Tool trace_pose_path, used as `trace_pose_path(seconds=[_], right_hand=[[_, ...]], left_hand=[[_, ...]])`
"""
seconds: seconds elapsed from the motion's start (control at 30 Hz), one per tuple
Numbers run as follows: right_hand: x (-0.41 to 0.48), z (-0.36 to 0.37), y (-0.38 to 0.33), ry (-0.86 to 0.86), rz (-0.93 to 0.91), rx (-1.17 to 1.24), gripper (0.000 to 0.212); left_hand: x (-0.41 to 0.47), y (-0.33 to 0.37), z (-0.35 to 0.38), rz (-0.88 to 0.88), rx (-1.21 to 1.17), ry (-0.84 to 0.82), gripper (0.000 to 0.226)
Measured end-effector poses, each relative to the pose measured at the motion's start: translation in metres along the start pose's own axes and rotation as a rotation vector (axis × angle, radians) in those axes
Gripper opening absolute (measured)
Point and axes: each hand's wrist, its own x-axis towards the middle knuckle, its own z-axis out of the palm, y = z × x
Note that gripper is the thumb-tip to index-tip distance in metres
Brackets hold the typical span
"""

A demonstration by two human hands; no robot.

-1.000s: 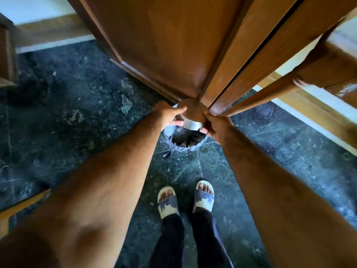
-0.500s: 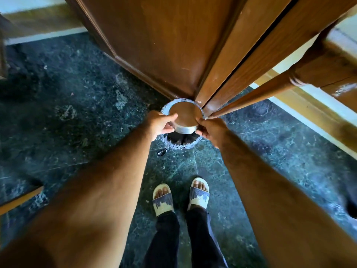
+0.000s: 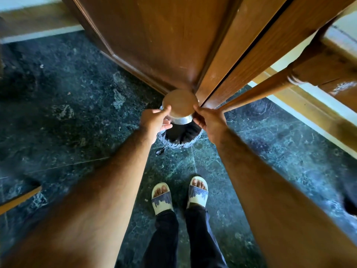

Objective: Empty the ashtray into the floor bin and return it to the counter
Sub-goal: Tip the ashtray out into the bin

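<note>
A round steel ashtray [image 3: 180,105] is turned upside down, its flat shiny base facing me. My left hand [image 3: 154,120] grips its left rim and my right hand [image 3: 209,120] grips its right rim. Directly below it stands the small floor bin [image 3: 181,137], lined with a dark bag, on the green marble floor. The ashtray covers the far half of the bin's mouth. What is inside the bin is too dark to make out.
A wooden door [image 3: 158,41] and its frame [image 3: 241,47] rise right behind the bin. A wooden furniture leg [image 3: 270,88] slants in from the right. My sandalled feet [image 3: 179,194] stand just short of the bin. Green marble floor [image 3: 58,113] spreads to the left.
The upturned ashtray has stayed over the bin in both hands, shifting slightly toward the door and covering more of the bin's far rim. The view has shifted a little.
</note>
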Motion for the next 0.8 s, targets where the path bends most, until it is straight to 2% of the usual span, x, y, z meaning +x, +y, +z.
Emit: trace_pose_path(seconds=[0.13, 0.2, 0.33, 0.4, 0.5, 0.57, 0.63, 0.73, 0.8], right_hand=[[-0.001, -0.009, 0.018, -0.016, 0.176, -0.124, 0.014], [-0.004, -0.014, 0.022, -0.02, 0.175, -0.103, 0.016], [-0.013, -0.017, 0.03, -0.02, 0.161, -0.081, 0.017], [-0.02, -0.019, 0.032, -0.019, 0.141, -0.079, 0.032], [-0.03, -0.021, 0.025, -0.039, 0.138, -0.079, 0.069], [-0.034, -0.023, 0.019, -0.045, 0.135, -0.057, 0.077], [-0.039, -0.025, 0.013, -0.054, 0.123, -0.011, 0.067], [-0.047, -0.026, 0.004, -0.076, 0.108, 0.02, 0.047], [-0.054, -0.024, -0.002, -0.077, 0.113, 0.024, 0.025]], left_hand=[[-0.007, -0.015, 0.0, -0.088, 0.096, -0.047, 0.031], [-0.007, -0.018, -0.001, -0.061, 0.108, -0.045, 0.033], [-0.019, -0.017, -0.003, -0.009, 0.138, -0.052, 0.015], [-0.024, -0.016, -0.002, 0.034, 0.13, -0.048, 0.011], [-0.029, -0.016, -0.004, 0.155, 0.216, -0.023, 0.034], [-0.035, -0.013, -0.005, 0.285, 0.362, 0.012, 0.043], [-0.043, -0.01, -0.005, 0.368, 0.443, 0.023, 0.05], [-0.056, -0.008, -0.006, 0.487, 0.436, 0.041, 0.051], [-0.065, -0.01, -0.009, 0.559, 0.448, 0.073, 0.049]])
